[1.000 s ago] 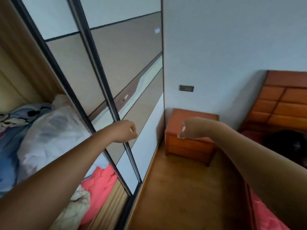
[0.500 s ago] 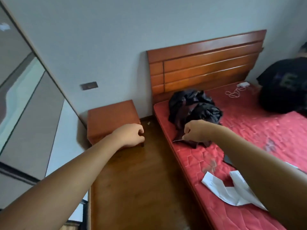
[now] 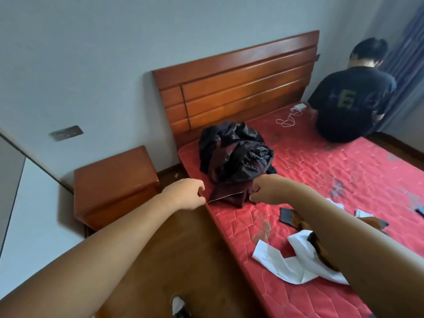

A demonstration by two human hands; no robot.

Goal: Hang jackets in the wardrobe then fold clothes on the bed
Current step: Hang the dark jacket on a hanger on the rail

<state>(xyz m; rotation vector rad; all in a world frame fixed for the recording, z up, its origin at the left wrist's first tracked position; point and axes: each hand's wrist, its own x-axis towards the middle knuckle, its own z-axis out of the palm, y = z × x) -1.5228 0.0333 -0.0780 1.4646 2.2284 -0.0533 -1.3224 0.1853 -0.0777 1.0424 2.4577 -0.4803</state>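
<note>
Bed (image 3: 309, 180): red quilted top, wooden headboard (image 3: 241, 88).
Clothes pile (image 3: 234, 154): crumpled, unfolded heap of glossy black fabric, with a maroon piece (image 3: 231, 193) at its near edge. It lies on the bed near the headboard corner.
Left hand (image 3: 183, 195): clenched, empty, just beside the bed's edge.
Right hand (image 3: 263, 189): clenched over the maroon piece, no cloth visibly gripped.

Both fisted, mid-frame: left hand (image 3: 183, 193) by the bed (image 3: 332, 180) edge, right hand (image 3: 263, 189) just in front of the crumpled black jackets (image 3: 236, 154) and maroon garment (image 3: 231, 197). Nightstand (image 3: 114, 182) at 9 o'clock, headboard (image 3: 238, 88) at 12, seated person in black T-shirt (image 3: 351, 104) at 2, white charger cable (image 3: 289, 118) beside them. Paper strips (image 3: 280, 262) and dark phone (image 3: 286, 214) at 4.
</note>
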